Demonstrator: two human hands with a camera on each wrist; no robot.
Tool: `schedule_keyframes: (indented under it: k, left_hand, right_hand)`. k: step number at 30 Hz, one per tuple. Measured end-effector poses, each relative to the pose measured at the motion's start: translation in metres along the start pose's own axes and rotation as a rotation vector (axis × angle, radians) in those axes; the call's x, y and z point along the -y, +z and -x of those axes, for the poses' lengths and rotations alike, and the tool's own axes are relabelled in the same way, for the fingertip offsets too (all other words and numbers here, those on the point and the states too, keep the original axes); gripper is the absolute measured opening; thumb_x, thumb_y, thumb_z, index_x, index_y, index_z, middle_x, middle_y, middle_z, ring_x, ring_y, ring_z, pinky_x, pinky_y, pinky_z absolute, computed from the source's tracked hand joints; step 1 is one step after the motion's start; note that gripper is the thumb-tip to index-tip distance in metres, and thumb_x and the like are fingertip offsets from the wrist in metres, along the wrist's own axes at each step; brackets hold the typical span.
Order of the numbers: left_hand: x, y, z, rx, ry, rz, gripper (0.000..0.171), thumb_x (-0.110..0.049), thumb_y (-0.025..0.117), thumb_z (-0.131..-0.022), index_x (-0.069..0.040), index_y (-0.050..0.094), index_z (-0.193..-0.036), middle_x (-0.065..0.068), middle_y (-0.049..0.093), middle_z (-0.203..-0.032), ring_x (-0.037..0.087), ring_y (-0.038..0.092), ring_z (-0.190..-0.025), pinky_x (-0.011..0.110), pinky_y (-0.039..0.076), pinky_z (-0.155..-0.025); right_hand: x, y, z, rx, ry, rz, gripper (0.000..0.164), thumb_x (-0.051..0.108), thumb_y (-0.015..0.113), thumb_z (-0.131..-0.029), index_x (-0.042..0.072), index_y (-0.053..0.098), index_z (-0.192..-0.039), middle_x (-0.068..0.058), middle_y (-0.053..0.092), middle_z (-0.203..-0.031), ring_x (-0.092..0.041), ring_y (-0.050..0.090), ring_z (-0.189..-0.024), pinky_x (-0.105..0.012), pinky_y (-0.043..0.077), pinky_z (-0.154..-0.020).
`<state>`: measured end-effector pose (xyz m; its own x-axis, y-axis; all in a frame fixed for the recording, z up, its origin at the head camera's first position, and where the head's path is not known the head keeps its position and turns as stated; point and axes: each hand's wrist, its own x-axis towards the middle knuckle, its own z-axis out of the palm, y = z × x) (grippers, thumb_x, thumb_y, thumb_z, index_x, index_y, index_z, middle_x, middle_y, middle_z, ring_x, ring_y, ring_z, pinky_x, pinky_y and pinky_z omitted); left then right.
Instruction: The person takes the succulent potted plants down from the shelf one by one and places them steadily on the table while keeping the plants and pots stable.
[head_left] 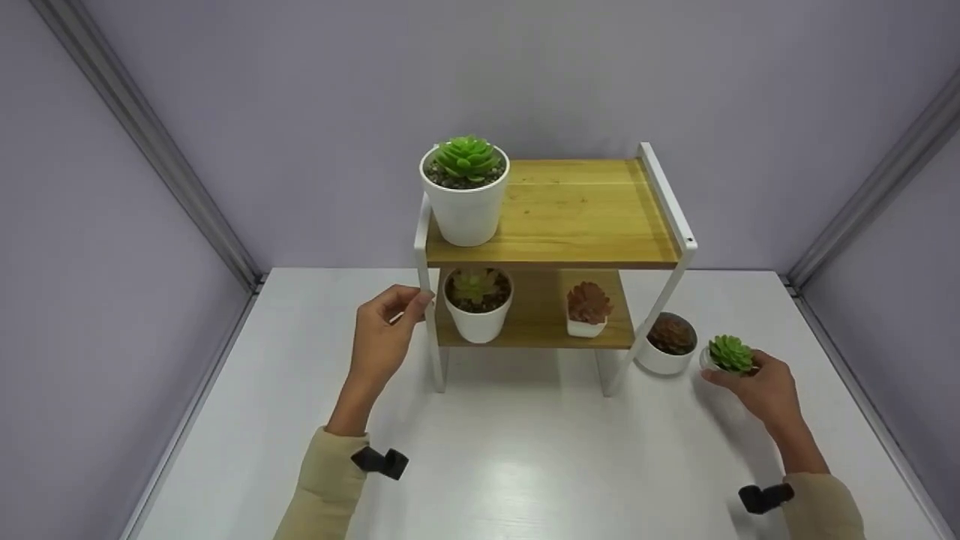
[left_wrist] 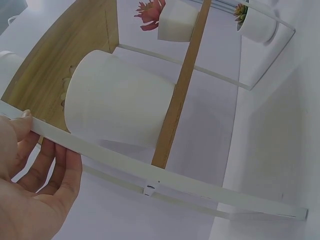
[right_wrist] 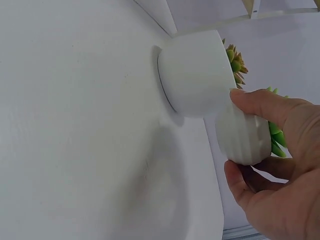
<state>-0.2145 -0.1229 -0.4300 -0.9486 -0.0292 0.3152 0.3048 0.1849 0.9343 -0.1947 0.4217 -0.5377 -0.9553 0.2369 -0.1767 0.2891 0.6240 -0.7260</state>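
Note:
My left hand [head_left: 381, 334] pinches the white front-left post [left_wrist: 115, 160] of a two-tier shelf rack [head_left: 592, 214], thumb on one side and fingers on the other. At the far right, my right hand [head_left: 772, 386] grips a small ribbed white pot [right_wrist: 242, 135] with a bright green succulent [head_left: 730, 353]. In the right wrist view that pot is raised off the table, its shadow below. Close by stands a round white pot [head_left: 664, 360] with a brownish succulent [head_left: 671, 334], beside the rack's right leg.
A tall white pot [head_left: 466, 214] with a green succulent stands on the top board's left. The lower board holds a white pot [head_left: 480, 326] at left and a small square pot [head_left: 586, 328] with a reddish succulent at right. Walls enclose the white table [head_left: 510, 442].

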Motion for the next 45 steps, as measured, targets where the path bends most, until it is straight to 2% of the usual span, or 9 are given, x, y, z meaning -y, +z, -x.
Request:
schedule_keyframes:
  k: [2, 9, 15, 21, 24, 31, 34, 38, 45]
  left_hand:
    - [0.001, 0.0, 0.0, 0.002, 0.006, 0.002, 0.026, -0.019, 0.07, -0.103, 0.006, 0.074, -0.108, 0.02, 0.074, -0.108, 0.024, 0.073, -0.104, 0.032, 0.063, -0.093]
    - [0.0, 0.0, 0.001, 0.0, -0.007, -0.005, 0.023, -0.019, 0.069, -0.104, 0.003, 0.075, -0.108, 0.024, 0.072, -0.112, 0.036, 0.072, -0.111, 0.027, 0.062, -0.093]
    - [0.0, 0.0, 0.001, -0.004, -0.011, 0.002, 0.023, -0.019, 0.069, -0.103, 0.003, 0.075, -0.107, 0.023, 0.073, -0.111, 0.023, 0.073, -0.105, 0.026, 0.063, -0.092]
    - [0.002, 0.0, 0.0, -0.011, -0.017, 0.014, 0.019, -0.016, 0.071, -0.102, 0.002, 0.075, -0.106, 0.021, 0.074, -0.109, 0.038, 0.072, -0.108, 0.025, 0.063, -0.09]
    - [0.002, 0.0, 0.0, -0.007, -0.016, 0.014, 0.02, -0.017, 0.071, -0.102, 0.002, 0.075, -0.106, 0.022, 0.074, -0.109, 0.04, 0.072, -0.111, 0.026, 0.063, -0.09]
    - [0.002, 0.0, 0.001, -0.01, -0.015, 0.006, 0.021, -0.018, 0.072, -0.102, 0.002, 0.075, -0.106, 0.017, 0.075, -0.107, 0.025, 0.074, -0.105, 0.029, 0.063, -0.091]
    - [0.001, 0.0, 0.0, -0.013, -0.016, 0.01, 0.019, -0.017, 0.072, -0.101, 0.001, 0.075, -0.106, 0.016, 0.075, -0.107, 0.027, 0.074, -0.105, 0.028, 0.063, -0.091]
    - [0.001, 0.001, 0.0, -0.015, -0.008, 0.02, 0.018, -0.015, 0.072, -0.101, 0.002, 0.075, -0.105, 0.02, 0.075, -0.107, 0.038, 0.073, -0.107, 0.028, 0.063, -0.09]
    - [0.003, 0.0, 0.001, -0.012, -0.013, 0.013, 0.018, -0.016, 0.071, -0.102, 0.0, 0.076, -0.105, 0.024, 0.073, -0.11, 0.04, 0.072, -0.109, 0.027, 0.063, -0.091]
  right_hand:
    - [-0.002, 0.002, -0.003, 0.002, 0.014, -0.005, 0.103, 0.051, 0.082, -0.09, -0.013, 0.035, -0.156, -0.04, 0.042, -0.156, -0.056, 0.043, -0.145, -0.066, 0.045, -0.114]
    - [-0.008, 0.009, -0.012, 0.006, 0.064, -0.018, 0.105, 0.049, 0.082, -0.09, -0.014, 0.031, -0.157, -0.04, 0.037, -0.159, -0.056, 0.038, -0.148, -0.066, 0.04, -0.119]
    - [-0.013, 0.014, -0.018, -0.009, 0.087, -0.021, 0.103, 0.048, 0.081, -0.091, -0.014, 0.032, -0.157, -0.04, 0.036, -0.16, -0.055, 0.037, -0.149, -0.066, 0.039, -0.12]
    - [-0.017, 0.017, -0.02, -0.008, 0.094, -0.035, 0.101, 0.046, 0.08, -0.092, -0.015, 0.031, -0.157, -0.04, 0.036, -0.16, -0.055, 0.036, -0.149, -0.066, 0.037, -0.122]
    - [-0.018, 0.019, -0.02, -0.013, 0.094, -0.041, 0.1, 0.046, 0.081, -0.092, -0.015, 0.033, -0.155, -0.04, 0.038, -0.159, -0.055, 0.038, -0.148, -0.066, 0.038, -0.121]
    - [-0.019, 0.021, -0.02, -0.024, 0.079, -0.051, 0.099, 0.044, 0.081, -0.092, -0.017, 0.034, -0.154, -0.041, 0.038, -0.157, -0.056, 0.038, -0.148, -0.067, 0.037, -0.122]
    - [-0.02, 0.021, -0.021, -0.028, 0.077, -0.051, 0.099, 0.043, 0.082, -0.091, -0.018, 0.035, -0.153, -0.041, 0.039, -0.157, -0.056, 0.039, -0.147, -0.067, 0.037, -0.122]
    - [-0.02, 0.023, -0.02, -0.036, 0.078, -0.041, 0.098, 0.045, 0.081, -0.091, -0.017, 0.036, -0.153, -0.041, 0.041, -0.156, -0.056, 0.04, -0.146, -0.067, 0.037, -0.121]
    - [-0.02, 0.024, -0.02, -0.039, 0.079, -0.024, 0.098, 0.045, 0.081, -0.091, -0.017, 0.036, -0.153, -0.041, 0.041, -0.156, -0.056, 0.04, -0.147, -0.066, 0.037, -0.122]
